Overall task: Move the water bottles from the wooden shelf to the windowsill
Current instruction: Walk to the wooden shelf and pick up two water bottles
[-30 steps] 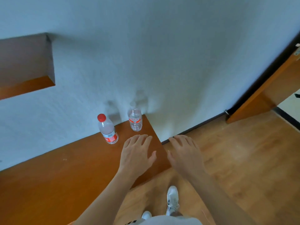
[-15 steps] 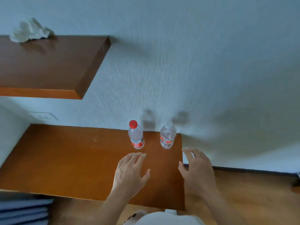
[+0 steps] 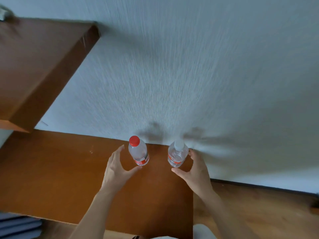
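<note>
Red-capped bottle (image 3: 138,152): standing upright on the wooden shelf (image 3: 60,169), near its back edge against the wall (image 3: 189,75), towards the right end.
Clear-capped bottle (image 3: 177,155): standing upright just beside it, at the shelf's back right corner, the two apart and not touching.
Left hand (image 3: 117,169): spread wide, curving around the red-capped bottle, fingers on its left side, thumb reaching under its label; I am not seeing a firm contact, and nothing is being gripped.
Right hand (image 3: 195,169): spread wide too, cupping the clear-capped bottle from the right, thumb in front of its base; whether the skin is touching the plastic I cannot tell.
Step in hand: closing both hands on the two bottles at once, as I am judging it.
Doing it well: wrapping each bottle at the label band, below the shoulder, squeezing lightly since thin plastic is likely giving way; lifting straight up before drawing back, so neither bottle is knocking the other or scraping the wall.
Risk: the right bottle is sitting at the corner and could be tipping off the right edge.
Upper shelf (image 3: 34,66): hanging to the left, clear of the lift.
Windowsill: not in sight from here.
</note>
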Action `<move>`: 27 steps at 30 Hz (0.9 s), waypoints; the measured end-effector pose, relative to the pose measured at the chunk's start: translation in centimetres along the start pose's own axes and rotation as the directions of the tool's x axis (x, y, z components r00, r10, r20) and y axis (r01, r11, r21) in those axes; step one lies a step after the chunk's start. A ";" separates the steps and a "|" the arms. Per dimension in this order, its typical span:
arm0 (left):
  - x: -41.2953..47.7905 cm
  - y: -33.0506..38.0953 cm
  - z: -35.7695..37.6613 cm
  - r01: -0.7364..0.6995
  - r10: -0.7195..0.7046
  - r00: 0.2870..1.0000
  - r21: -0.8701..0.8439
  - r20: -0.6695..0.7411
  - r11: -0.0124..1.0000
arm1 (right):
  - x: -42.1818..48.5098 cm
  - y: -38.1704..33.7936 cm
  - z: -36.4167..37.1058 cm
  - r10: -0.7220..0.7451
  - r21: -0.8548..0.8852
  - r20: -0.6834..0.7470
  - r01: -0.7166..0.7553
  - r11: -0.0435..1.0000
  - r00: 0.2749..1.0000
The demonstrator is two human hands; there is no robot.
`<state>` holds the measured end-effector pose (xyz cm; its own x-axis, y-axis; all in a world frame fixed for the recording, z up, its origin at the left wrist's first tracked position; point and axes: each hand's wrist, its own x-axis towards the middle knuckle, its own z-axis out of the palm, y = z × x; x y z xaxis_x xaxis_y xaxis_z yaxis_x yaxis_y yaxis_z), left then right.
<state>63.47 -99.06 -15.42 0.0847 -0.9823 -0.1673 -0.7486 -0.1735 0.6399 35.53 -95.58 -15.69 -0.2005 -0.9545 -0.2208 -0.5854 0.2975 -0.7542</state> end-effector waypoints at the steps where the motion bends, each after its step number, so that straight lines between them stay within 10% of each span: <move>1: 0.5 0.0 0.3 -0.003 0.004 1.000 -0.055 0.014 0.998 | 0.2 -0.3 0.6 0.012 0.061 -0.004 -0.011 0.998 1.000; 10: 3.0 1.9 1.9 -0.029 0.076 0.992 -0.409 0.099 0.912 | 2.2 -1.9 4.5 0.101 0.298 -0.170 -0.047 0.953 0.980; 27: 2.1 5.6 -0.2 -0.117 0.131 0.991 -0.479 -0.004 0.870 | 0.9 -5.5 1.8 0.007 0.353 -0.252 0.085 0.932 0.968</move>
<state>59.59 -102.14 -11.99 -0.0117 -0.9968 -0.0791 -0.3466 -0.0702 0.9354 40.00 -98.16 -12.82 -0.3962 -0.9160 -0.0634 -0.2848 0.1883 -0.9399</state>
